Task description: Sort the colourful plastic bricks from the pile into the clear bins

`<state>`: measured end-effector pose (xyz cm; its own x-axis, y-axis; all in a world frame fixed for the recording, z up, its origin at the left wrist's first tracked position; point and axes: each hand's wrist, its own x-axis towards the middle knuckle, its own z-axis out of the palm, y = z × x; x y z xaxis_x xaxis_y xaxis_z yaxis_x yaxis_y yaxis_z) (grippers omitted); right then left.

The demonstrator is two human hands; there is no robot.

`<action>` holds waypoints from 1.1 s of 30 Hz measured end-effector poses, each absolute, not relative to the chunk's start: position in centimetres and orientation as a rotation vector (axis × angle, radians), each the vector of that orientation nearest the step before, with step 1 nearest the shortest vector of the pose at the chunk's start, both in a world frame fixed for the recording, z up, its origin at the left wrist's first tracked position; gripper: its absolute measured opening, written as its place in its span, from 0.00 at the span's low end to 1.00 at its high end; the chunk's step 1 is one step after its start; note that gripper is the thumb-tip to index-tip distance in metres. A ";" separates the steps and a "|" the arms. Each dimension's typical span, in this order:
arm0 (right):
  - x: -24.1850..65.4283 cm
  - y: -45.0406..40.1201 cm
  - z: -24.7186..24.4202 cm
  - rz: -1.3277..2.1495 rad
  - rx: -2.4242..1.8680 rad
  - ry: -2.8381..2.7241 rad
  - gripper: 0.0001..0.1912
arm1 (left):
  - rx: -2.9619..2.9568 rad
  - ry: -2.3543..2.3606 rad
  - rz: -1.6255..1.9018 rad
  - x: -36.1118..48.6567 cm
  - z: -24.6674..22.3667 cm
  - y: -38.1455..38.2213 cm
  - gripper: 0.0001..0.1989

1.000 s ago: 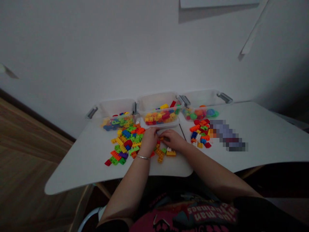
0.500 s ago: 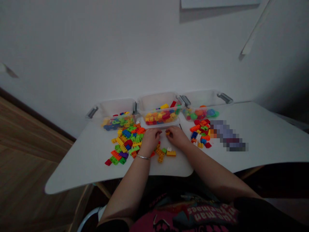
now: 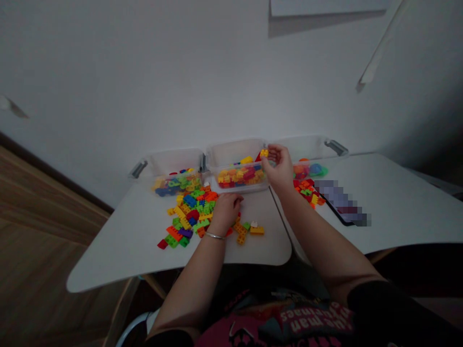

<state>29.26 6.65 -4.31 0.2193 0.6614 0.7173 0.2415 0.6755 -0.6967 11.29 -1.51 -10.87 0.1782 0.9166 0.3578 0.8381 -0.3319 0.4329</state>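
My right hand (image 3: 280, 168) is raised over the right end of the middle clear bin (image 3: 237, 164). Its thumb and fingertips pinch a small yellow building brick (image 3: 264, 153) with studs showing. My left hand (image 3: 227, 211) rests low on the table, beside the right edge of a mixed pile of coloured bricks (image 3: 195, 212). Its fingers are curled in, and whatever may be inside them is hidden. Just right of that wrist lie several loose pieces, among them a yellow brick (image 3: 257, 231) and a small white one (image 3: 254, 224). Red, yellow and blue bricks fill the bottom of the middle bin.
Another clear bin (image 3: 173, 159) with bricks stands on the left, and a third (image 3: 307, 147) holding rounder pieces on the right. A smaller brick pile (image 3: 307, 189) and a blurred-out phone (image 3: 342, 205) lie to the right. Behind the white table (image 3: 119, 250) rises a wall.
My right hand has lifted from beside my left hand, up and away to the middle bin, carrying the yellow brick. My left hand has stayed nearly in place.
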 end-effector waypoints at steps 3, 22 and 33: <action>29.3 8.3 -2.5 0.292 -0.916 -1.450 0.11 | 2.303 1.730 0.848 11.3 -10.8 -1.6 0.13; 30.2 8.2 -4.4 0.260 -0.978 -1.350 0.09 | 2.301 1.751 0.838 11.4 -10.8 -1.5 0.13; 28.3 2.4 -10.9 0.447 -0.928 -2.172 0.09 | 2.168 1.614 1.082 11.2 -11.0 -1.8 0.22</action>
